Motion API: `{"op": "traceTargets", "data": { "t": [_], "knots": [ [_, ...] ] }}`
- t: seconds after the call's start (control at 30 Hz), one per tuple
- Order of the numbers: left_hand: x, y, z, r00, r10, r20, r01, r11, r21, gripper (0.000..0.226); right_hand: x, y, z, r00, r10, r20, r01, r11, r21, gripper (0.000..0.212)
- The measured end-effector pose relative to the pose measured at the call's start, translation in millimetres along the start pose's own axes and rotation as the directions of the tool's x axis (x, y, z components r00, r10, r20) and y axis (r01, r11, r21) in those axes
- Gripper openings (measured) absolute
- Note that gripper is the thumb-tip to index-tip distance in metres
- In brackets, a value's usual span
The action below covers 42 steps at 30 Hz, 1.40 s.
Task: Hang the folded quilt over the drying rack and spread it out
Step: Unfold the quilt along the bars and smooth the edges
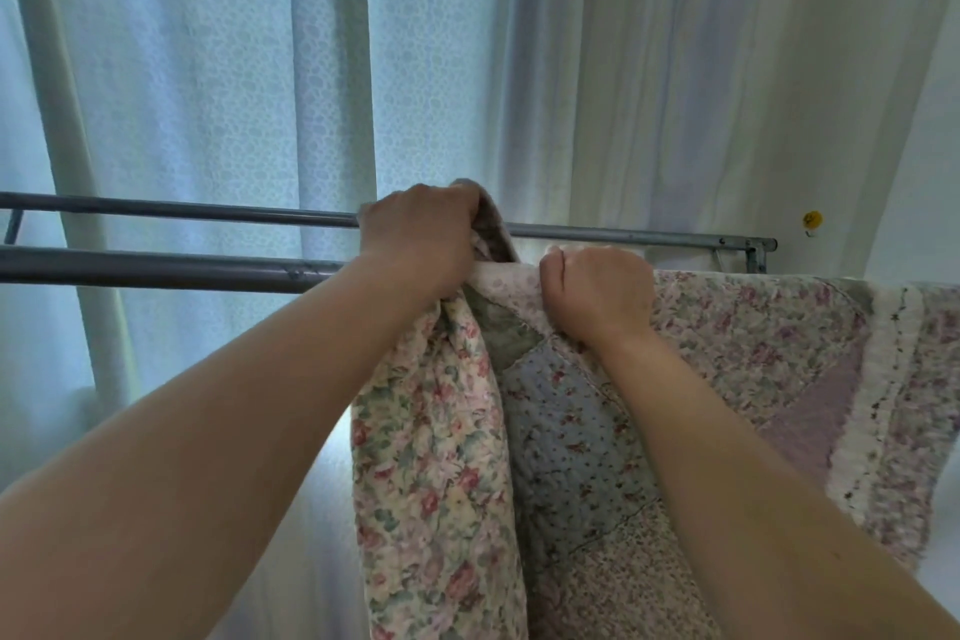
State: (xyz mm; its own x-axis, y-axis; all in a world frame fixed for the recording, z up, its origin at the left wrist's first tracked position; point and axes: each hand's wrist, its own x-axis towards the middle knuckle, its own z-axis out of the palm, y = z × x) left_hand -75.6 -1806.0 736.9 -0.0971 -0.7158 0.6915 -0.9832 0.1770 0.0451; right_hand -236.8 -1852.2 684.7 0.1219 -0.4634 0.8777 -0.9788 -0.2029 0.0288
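A floral patchwork quilt hangs over the near bar of a grey metal drying rack, covering the bar's right half. My left hand grips a bunched fold of the quilt, lifted just above the near bar. My right hand is closed on the quilt's top edge at the bar, close beside my left hand. The quilt's right part lies flat over the bar toward the right edge of view. Its left part hangs down in a folded bundle.
The rack's far bar runs behind the hands to a corner joint at the right. Pale curtains hang right behind the rack. A white wall with a small yellow hook is at the right.
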Motion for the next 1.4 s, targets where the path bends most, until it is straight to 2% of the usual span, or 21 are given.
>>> {"op": "traceTargets", "data": {
  "t": [0.2,0.4,0.53,0.63,0.73,0.8,0.9,1.0,1.17,1.27,1.4],
  "knots": [
    [-19,-14,5,0.996,0.011,-0.087,-0.005,0.998,0.067,0.041,-1,-3,0,1.000,0.004,0.022,-0.004,0.999,0.036,0.048],
    [-30,-9,12,0.985,0.024,-0.173,-0.018,0.999,0.033,0.040,-3,-1,-2,1.000,0.010,-0.016,-0.009,0.998,0.058,0.056],
    [-30,-12,11,0.987,-0.010,-0.158,0.012,1.000,0.011,0.039,3,-29,-1,0.981,-0.045,-0.190,0.061,0.995,0.076,0.044],
    [-26,-8,2,0.995,-0.048,-0.092,0.046,0.999,-0.029,0.033,2,-43,9,0.963,-0.014,-0.270,0.050,0.991,0.126,0.041],
    [-5,-2,-10,0.992,-0.118,0.050,0.117,0.993,0.018,0.030,0,-40,15,0.945,-0.034,-0.324,0.061,0.995,0.073,0.044],
    [7,1,-16,0.986,-0.092,0.135,0.078,0.991,0.110,0.030,1,-40,13,0.950,-0.038,-0.310,0.064,0.995,0.073,0.044],
    [10,6,-16,0.983,0.008,0.184,-0.025,0.996,0.088,0.025,1,-38,15,0.957,-0.041,-0.288,0.065,0.995,0.074,0.044],
    [6,1,-13,0.994,0.030,0.101,-0.036,0.998,0.061,0.025,0,-37,13,0.957,-0.026,-0.290,0.049,0.996,0.071,0.045],
    [1,-18,-18,0.998,-0.052,-0.031,0.054,0.997,0.057,0.031,0,-45,9,0.964,-0.028,-0.266,0.060,0.992,0.114,0.045],
    [-6,-26,-21,0.995,-0.071,-0.068,0.079,0.990,0.119,0.034,0,-41,8,0.968,-0.029,-0.250,0.066,0.988,0.141,0.045],
    [-23,-43,-27,0.979,-0.167,-0.119,0.195,0.941,0.276,0.036,0,-40,7,0.975,-0.043,-0.218,0.075,0.987,0.141,0.046]
  ]
}}
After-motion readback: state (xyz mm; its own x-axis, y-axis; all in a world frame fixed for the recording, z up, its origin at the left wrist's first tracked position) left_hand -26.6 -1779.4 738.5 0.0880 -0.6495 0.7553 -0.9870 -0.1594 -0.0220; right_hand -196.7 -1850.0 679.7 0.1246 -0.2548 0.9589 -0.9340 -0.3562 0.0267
